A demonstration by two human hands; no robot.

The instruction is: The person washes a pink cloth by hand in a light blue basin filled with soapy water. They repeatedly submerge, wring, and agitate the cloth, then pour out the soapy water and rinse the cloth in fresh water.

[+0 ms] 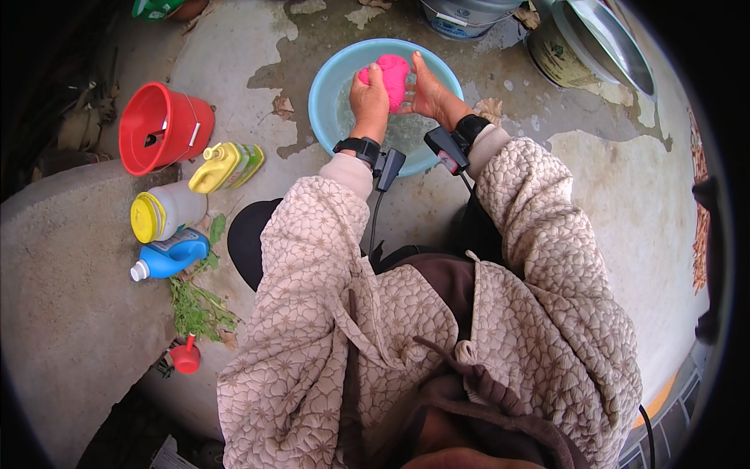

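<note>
A bunched bright pink cloth (394, 76) is held over a light blue plastic basin (325, 76). My left hand (369, 99) grips it from the left, thumb across the front. On the other side, my right hand (430, 91) is spread, thumb up and fingers apart, its fingertips close to the cloth; whether they touch it I cannot tell. Cloudy water (413, 138) with some suds lies in the basin under both hands. Each wrist wears a black strap with a small dark device and a cable.
To the left stand a red bucket (199, 117), a yellow jug (228, 167), a yellow-lidded plastic jar (181, 202) and a blue detergent bottle (173, 255). Green leaves (196, 308) and a red dipper (186, 357) lie below. A grey bucket (469, 20) and a metal basin (621, 44) are beyond.
</note>
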